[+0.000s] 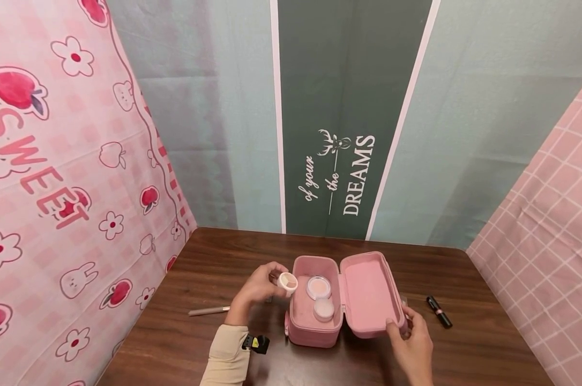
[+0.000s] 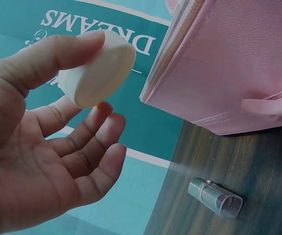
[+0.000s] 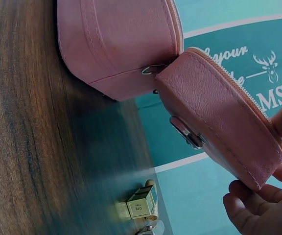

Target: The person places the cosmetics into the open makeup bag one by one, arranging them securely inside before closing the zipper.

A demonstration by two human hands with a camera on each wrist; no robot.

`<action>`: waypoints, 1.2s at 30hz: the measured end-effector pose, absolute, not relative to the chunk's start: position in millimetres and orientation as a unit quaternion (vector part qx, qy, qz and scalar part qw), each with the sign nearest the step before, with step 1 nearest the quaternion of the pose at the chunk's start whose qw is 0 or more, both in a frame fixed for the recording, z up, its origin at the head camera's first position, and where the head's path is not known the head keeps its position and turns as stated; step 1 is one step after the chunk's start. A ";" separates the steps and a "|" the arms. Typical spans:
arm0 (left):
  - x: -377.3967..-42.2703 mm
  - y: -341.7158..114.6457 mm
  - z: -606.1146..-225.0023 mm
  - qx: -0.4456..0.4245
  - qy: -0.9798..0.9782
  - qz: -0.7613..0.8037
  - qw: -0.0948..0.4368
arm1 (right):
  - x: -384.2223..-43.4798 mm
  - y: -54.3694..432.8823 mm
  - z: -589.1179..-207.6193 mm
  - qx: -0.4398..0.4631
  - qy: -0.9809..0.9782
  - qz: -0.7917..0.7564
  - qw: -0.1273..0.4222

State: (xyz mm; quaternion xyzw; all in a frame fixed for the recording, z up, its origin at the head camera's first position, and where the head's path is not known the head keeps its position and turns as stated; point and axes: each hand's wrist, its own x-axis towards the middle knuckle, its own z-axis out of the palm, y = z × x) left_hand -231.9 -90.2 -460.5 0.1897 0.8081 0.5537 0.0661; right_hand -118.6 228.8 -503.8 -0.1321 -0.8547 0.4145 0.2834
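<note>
Between the thumb and fingers of my left hand (image 1: 262, 284) is a small round white makeup pot (image 1: 288, 282), its top divided into beige and brown sections. It is just left of the rim of a pink makeup case (image 1: 315, 336), which stands unzipped on the table. My right hand (image 1: 413, 343) grips the outer corner of the case's lid (image 1: 370, 292), which is swung out to the right; the right wrist view also shows the thumb and fingers on the lid's edge (image 3: 229, 115). Inside the case lie a round compact (image 1: 318, 288) and a smaller round pale container (image 1: 323, 309).
A makeup brush (image 1: 209, 311) lies left of the case, partly behind my left forearm. To the right is a black tube (image 1: 438, 312) with a pink band. The left wrist view shows a small clear-ended tube (image 2: 214, 197); the right wrist view, a small box (image 3: 140, 208).
</note>
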 end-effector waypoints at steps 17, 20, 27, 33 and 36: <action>-254.2 -83.0 -463.3 0.246 0.800 0.525 0.154 | -121.2 229.2 -504.9 -0.146 -0.853 0.421 0.271; -256.5 -78.0 -462.4 0.248 0.806 0.510 0.168 | -121.2 229.3 -504.6 -0.146 -0.853 0.420 0.273; -263.1 -63.6 -454.2 0.273 0.836 0.441 0.179 | -119.7 228.7 -503.2 -0.148 -0.858 0.416 0.264; -269.5 -51.6 -448.4 0.301 0.855 0.383 0.178 | -119.3 228.7 -502.8 -0.147 -0.859 0.412 0.267; -271.3 -46.4 -447.9 0.303 0.855 0.379 0.183 | -120.1 229.1 -502.3 -0.141 -0.858 0.412 0.271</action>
